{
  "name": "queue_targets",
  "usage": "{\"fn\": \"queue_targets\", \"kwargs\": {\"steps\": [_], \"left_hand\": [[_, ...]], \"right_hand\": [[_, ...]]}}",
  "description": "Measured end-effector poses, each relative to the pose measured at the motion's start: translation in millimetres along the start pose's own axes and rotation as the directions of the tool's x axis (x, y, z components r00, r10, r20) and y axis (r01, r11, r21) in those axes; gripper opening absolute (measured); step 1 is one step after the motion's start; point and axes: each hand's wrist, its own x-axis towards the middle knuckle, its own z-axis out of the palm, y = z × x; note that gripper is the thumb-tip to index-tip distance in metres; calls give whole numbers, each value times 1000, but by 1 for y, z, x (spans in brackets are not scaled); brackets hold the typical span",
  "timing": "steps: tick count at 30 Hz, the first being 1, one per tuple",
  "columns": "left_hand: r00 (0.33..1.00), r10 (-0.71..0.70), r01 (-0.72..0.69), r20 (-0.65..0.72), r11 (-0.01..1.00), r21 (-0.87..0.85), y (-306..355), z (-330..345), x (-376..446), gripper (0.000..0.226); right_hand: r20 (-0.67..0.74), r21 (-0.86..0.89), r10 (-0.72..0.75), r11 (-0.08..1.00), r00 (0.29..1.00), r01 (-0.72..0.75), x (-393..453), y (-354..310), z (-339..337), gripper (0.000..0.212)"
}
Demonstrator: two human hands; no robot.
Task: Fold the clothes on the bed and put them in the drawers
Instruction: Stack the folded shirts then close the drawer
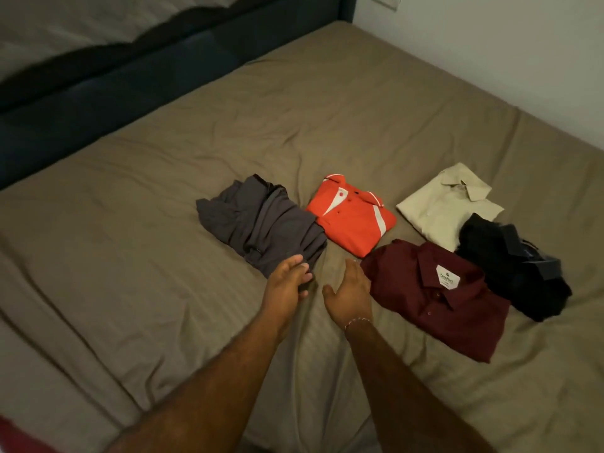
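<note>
Bed [163, 256]: covered by a creased taupe sheet, it serves as the folding surface. A dark headboard [130, 83] runs along the far left edge and a pale wall [490, 44] borders the right. No drawers are in view.

Clothes: five folded items lie grouped right of centre, each apart enough to be lifted singly, which suggests folding is largely complete and transfer to the drawers remains.

Maroon shirt [434, 295]: nearest, collar and white label uppermost, folded to a compact rectangle.

Grey garment [261, 227]: leftmost, folded but looser than the rest, with ridged layers showing on top.

Black garment [513, 269]: far right, its upper edge overlapping the lower corner of the cream shirt [447, 210], which lies collar up behind it.

Orange polo [349, 217]: central, white trim and placket showing, just beside the grey garment.

Left hand [287, 282]: extended, fingers curled at the near corner of the grey garment and touching it. Whether cloth is actually pinched cannot be told, as the fingertips are partly hidden and blurred.

Right hand [349, 295]: flat and wide, fingers straight, holding nothing, lying on or just over the sheet between the grey garment and the maroon shirt. Its placement fits a two-handed scoop of the grey garment, in my judgement. A thin bracelet [358, 322] circles the wrist.
</note>
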Motion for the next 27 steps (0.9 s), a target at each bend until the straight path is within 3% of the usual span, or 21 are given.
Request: {"fn": "queue_targets", "kwargs": {"steps": [3,6,9,11,13,16,18,22,27], "left_hand": [[999,-22,21,-42,1000,-15,2,-5,21,17],[991,-39,37,-124,999,-24,7,-17,44,18],[973,-19,19,-231,1000,0,9,-40,72,7],[958,-32,37,-287,999,15,8,-58,94,16],[941,-83,76,-329,997,-34,7,-71,113,11],[916,-140,101,-375,988,-120,-3,-83,144,47],[918,-161,106,-363,980,-166,-9,-86,154,60],[931,-172,63,-321,944,-325,-12,-91,163,49],[987,-146,76,-67,791,-607,3,-87,143,55]], "right_hand": [[20,313,192,931,981,-188,20,-10,13,83],[253,717,344,561,904,-414,37,-31,32,72],[315,837,374,324,872,-441,55,-48,53,58],[379,868,348,188,857,-460,67,-55,68,56],[402,882,336,108,852,-459,80,-59,79,54],[368,903,325,99,871,-419,100,-60,95,60],[335,915,266,137,904,-380,107,-66,103,60],[153,923,228,315,962,-221,111,-72,118,42],[109,948,103,289,989,-135,72,-63,88,45]]}}
